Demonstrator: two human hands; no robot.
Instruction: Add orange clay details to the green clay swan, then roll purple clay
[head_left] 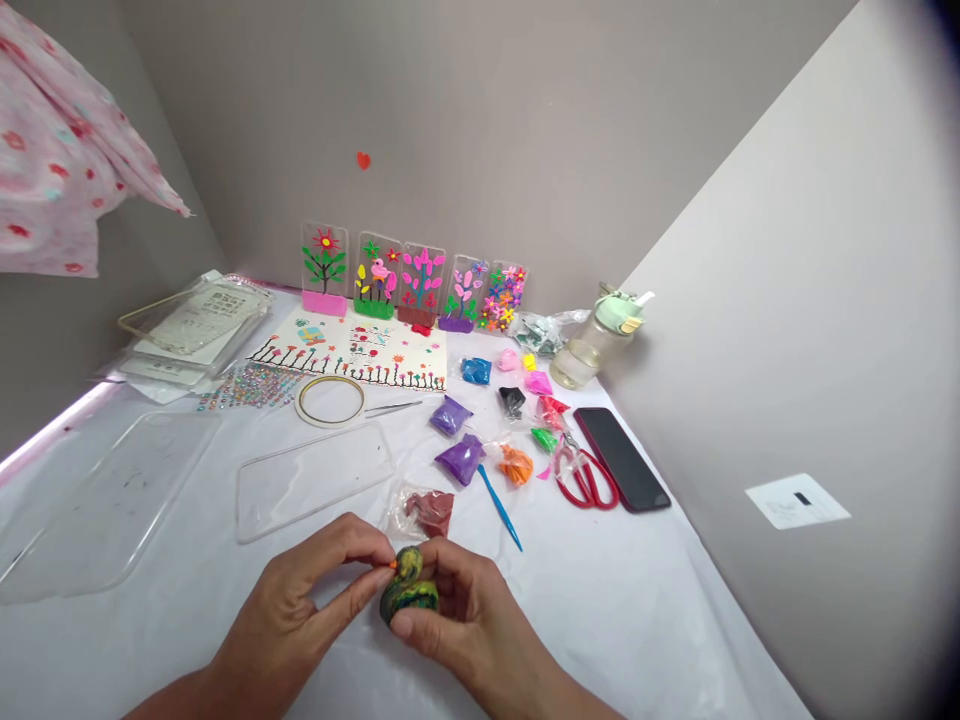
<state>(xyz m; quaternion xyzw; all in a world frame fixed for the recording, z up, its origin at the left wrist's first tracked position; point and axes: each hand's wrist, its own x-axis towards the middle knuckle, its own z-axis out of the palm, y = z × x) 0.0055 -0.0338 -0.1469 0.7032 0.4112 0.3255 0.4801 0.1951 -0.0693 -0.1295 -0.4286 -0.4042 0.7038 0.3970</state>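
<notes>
Near the front of the table, my right hand [465,605] is wrapped round a small duck-shaped clay figure [411,595], marbled in yellow and dark green, with a round head above a wider body. My left hand [322,590] is closed in a pinch at the left side of the head. A tiny orange piece of clay [392,565] shows between its thumb and forefinger, touching the head. Just behind the figure lies an opened bag of brown clay [431,512]. A blue modelling tool [500,508] rests to the right of it.
Bags of coloured clay, such as purple [460,460] and orange [516,464], lie mid-table. Red scissors [589,480] and a phone [622,458] are at right, a bottle [596,340] behind. Clear phone cases [315,480] lie left; decorated panels [424,290] stand at the wall.
</notes>
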